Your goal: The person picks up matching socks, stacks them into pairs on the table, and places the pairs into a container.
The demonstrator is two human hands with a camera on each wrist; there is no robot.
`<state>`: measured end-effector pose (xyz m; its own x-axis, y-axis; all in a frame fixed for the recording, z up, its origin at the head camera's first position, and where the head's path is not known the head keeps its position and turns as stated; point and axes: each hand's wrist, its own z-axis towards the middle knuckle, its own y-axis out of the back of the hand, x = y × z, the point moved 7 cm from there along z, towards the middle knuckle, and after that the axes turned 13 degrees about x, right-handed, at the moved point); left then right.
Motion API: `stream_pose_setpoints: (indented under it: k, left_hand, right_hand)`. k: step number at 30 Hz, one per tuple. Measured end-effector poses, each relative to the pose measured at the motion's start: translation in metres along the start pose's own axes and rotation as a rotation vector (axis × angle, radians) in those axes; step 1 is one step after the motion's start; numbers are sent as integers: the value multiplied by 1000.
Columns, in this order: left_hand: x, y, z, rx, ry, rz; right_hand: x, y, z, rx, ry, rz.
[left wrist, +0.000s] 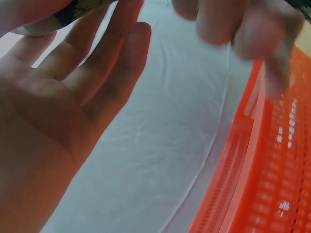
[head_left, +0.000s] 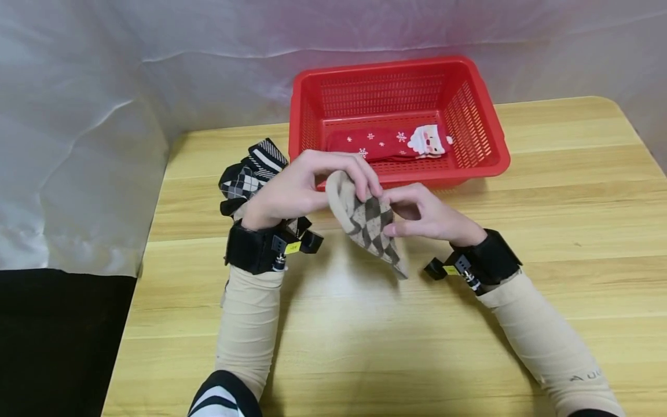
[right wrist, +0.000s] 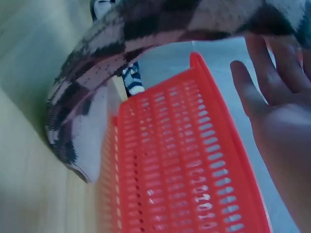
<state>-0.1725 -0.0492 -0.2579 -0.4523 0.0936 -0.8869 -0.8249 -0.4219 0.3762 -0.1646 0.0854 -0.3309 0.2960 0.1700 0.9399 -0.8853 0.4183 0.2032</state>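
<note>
A beige sock (head_left: pixel 371 223) with a brown diamond pattern hangs bent over the table in front of the red basket. The person's left hand (head_left: pixel 294 194) grips its upper part, thumb below and fingers over the top. At the sock's right edge, the right hand (head_left: pixel 429 215) pinches the fabric between thumb and fingers. In the right wrist view the sock (right wrist: pixel 146 29) arches across the top, its end drooping at left. Only a sliver of it shows beside the left hand (left wrist: pixel 63 102) in the left wrist view.
The red plastic basket (head_left: pixel 385 68) stands at the back of the wooden table (head_left: pixel 563 231). Inside lies a red sock pair (head_left: pixel 385 145) with snowflakes and a Santa face. A pile of black-and-white patterned socks (head_left: pixel 245 176) sits left of the basket, partly behind the left wrist.
</note>
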Motion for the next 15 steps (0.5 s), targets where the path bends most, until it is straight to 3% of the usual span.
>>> stream_pose_setpoints:
  k: [3,9,11,15]
  left_hand:
    - [5,7,-7,-27,51,10]
    - [11,20,-15,-138,223,92]
    - [13,16,-11,-111,275,136]
    - [20,-2,4,30,350,281]
  right_hand:
    - [6,6,-5,-44,-31,-71]
    - [18,14,-11,-92,-162,-267]
    - [19,12,-12,-82,-219,-306]
    - [17,7,-9,-52,-306,-348]
